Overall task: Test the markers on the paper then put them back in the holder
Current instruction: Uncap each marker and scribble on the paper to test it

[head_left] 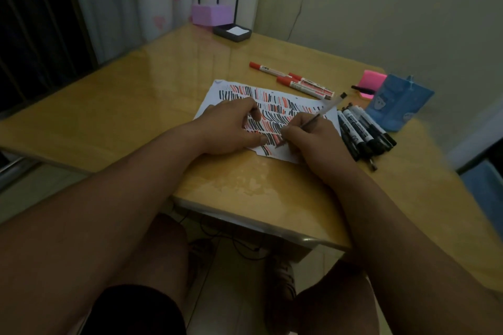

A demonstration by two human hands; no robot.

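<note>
Nearby, blue holder (400, 102) — inside unseen, right grip (313, 139) pinching marker (329, 106), left grip (231, 128) spread on paper (272, 100).

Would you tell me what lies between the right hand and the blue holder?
In the head view, a pile of black markers lies on the table between the right hand, gripping a pen, and the holder.

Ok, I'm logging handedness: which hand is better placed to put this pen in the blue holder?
The right hand: it grips the pen, and the blue holder stands at the table's right. The left hand rests on the paper.
</note>
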